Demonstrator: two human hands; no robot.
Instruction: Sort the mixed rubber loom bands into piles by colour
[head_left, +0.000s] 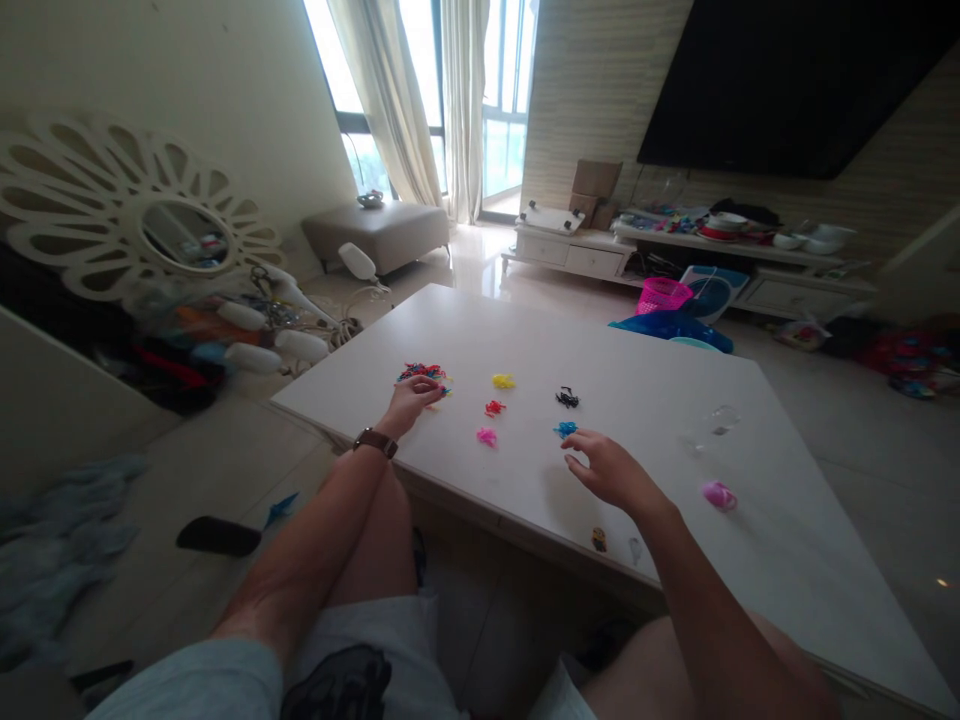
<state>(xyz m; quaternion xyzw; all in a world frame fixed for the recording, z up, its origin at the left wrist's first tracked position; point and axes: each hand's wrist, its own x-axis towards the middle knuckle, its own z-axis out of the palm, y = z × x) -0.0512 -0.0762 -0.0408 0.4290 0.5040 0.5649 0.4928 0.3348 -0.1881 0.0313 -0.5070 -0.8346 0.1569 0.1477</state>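
My left hand (415, 398), with a brown-strapped watch (375, 441) on the wrist, is over a mixed pile of small colourful pieces (420, 371). Its fingertips are pressed together; anything between them is too small to make out. My right hand (606, 466) is just in front of a small blue pile (565, 429), thumb and fingers apart, with nothing visible in it. Between my hands are little piles of yellow pieces (503, 381), red pieces (494, 408) and pink pieces (487, 437). Black pieces (568, 397) lie behind the blue ones.
Everything rests on a white table (525, 345). A pink item (719, 496) and clear plastic (724, 420) lie to the right. By the near edge are a small yellow-and-brown figure (598, 539) and a clear piece (635, 549). A pink basket (663, 295) stands beyond the table.
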